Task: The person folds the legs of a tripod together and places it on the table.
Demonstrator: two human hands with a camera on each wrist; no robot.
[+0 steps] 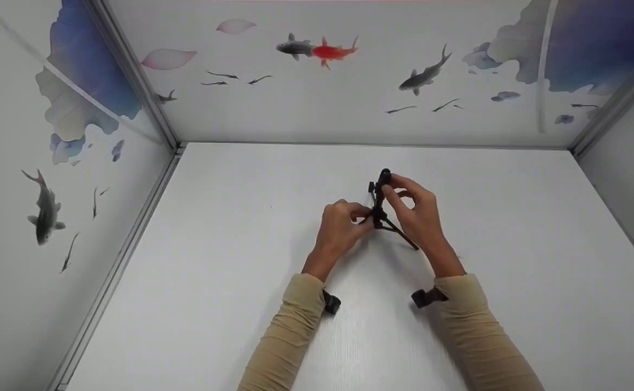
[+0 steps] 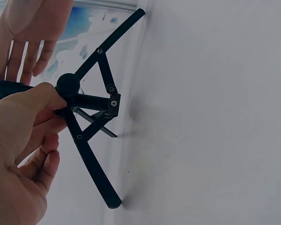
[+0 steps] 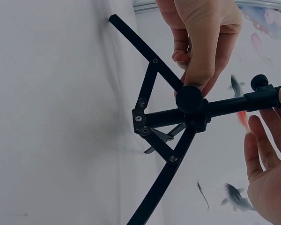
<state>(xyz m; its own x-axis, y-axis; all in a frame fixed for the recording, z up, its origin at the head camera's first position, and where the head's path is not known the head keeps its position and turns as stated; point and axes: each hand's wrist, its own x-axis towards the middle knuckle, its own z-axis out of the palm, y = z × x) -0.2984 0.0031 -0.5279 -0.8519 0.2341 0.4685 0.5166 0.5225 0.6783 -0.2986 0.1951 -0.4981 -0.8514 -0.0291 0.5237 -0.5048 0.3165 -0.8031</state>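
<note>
A small black tripod (image 1: 379,212) stands upright on the white table with its legs spread. In the left wrist view, braces join its legs (image 2: 97,173) to the lower end of the centre post, and a round knob (image 2: 68,86) sits at the hub. My left hand (image 1: 339,225) pinches the tripod at the hub beside that knob, thumb and fingertips close together. Higher up, my right hand (image 1: 420,209) holds the top of the post between thumb and fingers. A second, smaller knob (image 3: 259,82) shows near that grip in the right wrist view.
The white table (image 1: 213,304) is bordered by a back wall (image 1: 349,108) and side walls printed with fish and leaves. A metal frame rail (image 1: 126,255) runs along the left edge. Black wrist cameras (image 1: 332,303) are strapped at both sleeve cuffs.
</note>
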